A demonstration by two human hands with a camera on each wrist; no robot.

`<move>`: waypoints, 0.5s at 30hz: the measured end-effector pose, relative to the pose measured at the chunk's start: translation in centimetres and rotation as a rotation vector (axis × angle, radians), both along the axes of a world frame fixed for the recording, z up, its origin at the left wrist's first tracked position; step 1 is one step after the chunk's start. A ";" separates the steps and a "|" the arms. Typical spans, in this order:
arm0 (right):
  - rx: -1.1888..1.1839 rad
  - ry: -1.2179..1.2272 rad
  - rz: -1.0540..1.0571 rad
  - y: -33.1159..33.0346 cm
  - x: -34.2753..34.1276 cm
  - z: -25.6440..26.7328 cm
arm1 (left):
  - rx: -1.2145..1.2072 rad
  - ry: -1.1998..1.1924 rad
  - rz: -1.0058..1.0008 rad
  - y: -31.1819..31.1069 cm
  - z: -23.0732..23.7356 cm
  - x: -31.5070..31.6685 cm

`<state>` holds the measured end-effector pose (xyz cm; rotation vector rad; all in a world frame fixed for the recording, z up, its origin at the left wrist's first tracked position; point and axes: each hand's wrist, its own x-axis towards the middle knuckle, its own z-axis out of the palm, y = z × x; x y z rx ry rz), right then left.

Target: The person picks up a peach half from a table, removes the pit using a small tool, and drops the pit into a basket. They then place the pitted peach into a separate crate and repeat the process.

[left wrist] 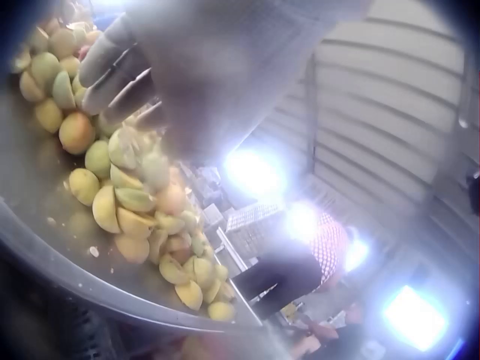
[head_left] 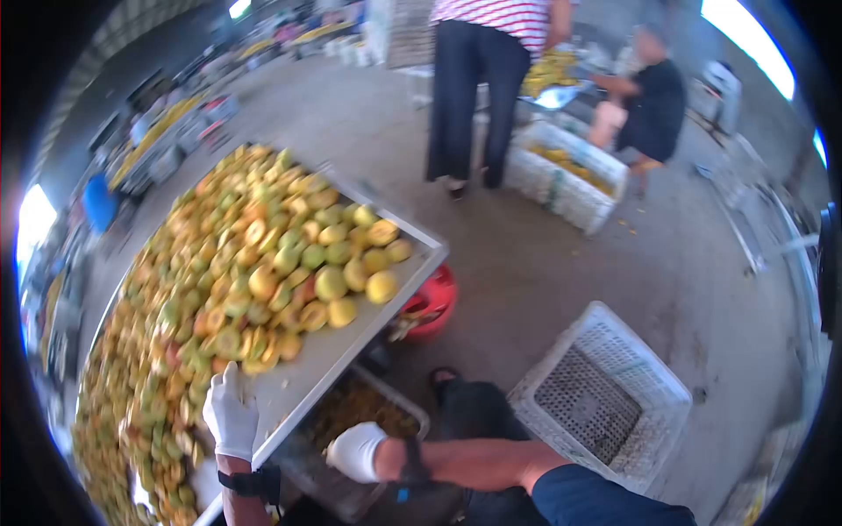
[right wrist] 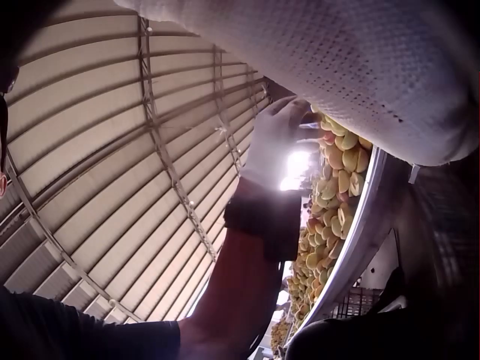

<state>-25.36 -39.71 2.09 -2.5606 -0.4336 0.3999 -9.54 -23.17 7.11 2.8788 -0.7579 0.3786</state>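
Halved yellow, green and orange fruit (head_left: 263, 254) lies heaped on a metal-edged table (head_left: 303, 373). The white-gloved left hand (head_left: 231, 412) is at the near edge of the heap, fingers extended towards the fruit. In the left wrist view that hand (left wrist: 202, 67) has its fingers slightly bent beside fruit halves (left wrist: 135, 199), with no fruit plainly gripped. The gloved right hand (head_left: 355, 451) is beyond the table edge, above a crate of brownish pieces (head_left: 373, 408); its fingers look curled, and whether they hold anything is unclear. Its glove (right wrist: 360, 67) fills the right wrist view's top, fingertips hidden.
A white perforated crate (head_left: 601, 394) stands on the floor at right. Beneath the table's corner is a red bucket (head_left: 430, 302). Further back, a person in a striped top (head_left: 500, 26) stands near another crate (head_left: 566, 175) and a seated person (head_left: 653, 96).
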 end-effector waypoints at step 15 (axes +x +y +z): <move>0.851 -0.155 0.150 5.7 4.6 -28.5 | 0.659 -0.242 -0.406 -7.5 -4.3 7.2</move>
